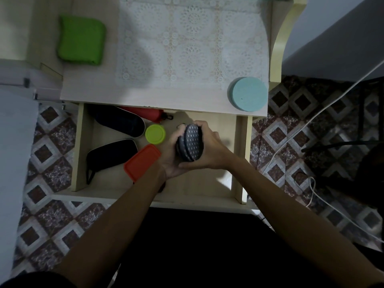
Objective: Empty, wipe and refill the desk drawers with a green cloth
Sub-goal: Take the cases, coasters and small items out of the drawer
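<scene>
Lying on the far left of the desk top (99, 88), the folded green cloth (81, 40) rests flat, well apart from both hands. To its right a white lace mat (193, 42) covers the middle of the desk, and a stack of pale blue round discs (248, 94) sits at the near right corner of the desk top, just overhanging the edge.

Below the desk edge the open drawer (80, 146) is pulled toward the viewer over a patterned tile floor (276, 134). From left to right it holds: two dark oblong cases (113, 151), one in the far left part and one nearer; a red cylindrical case (148, 114) lying partly under the desk edge at the far side; a small lime-green round lid (155, 134) between the dark cases and the hands; and an orange rectangular lid (142, 162), tilted, touching the left wrist.

Right of these, above the drawer floor, the left hand (171, 161) and the right hand (208, 151) together hold a stack of dark patterned round pouches (190, 143) on edge. The left hand cups the stack from below and from the left, fingers curled over its far rim; the right hand grips it from the right, fingers curled over the top and thumb along the near side. A white cable (291, 136) runs across the floor to the right of the drawer.
</scene>
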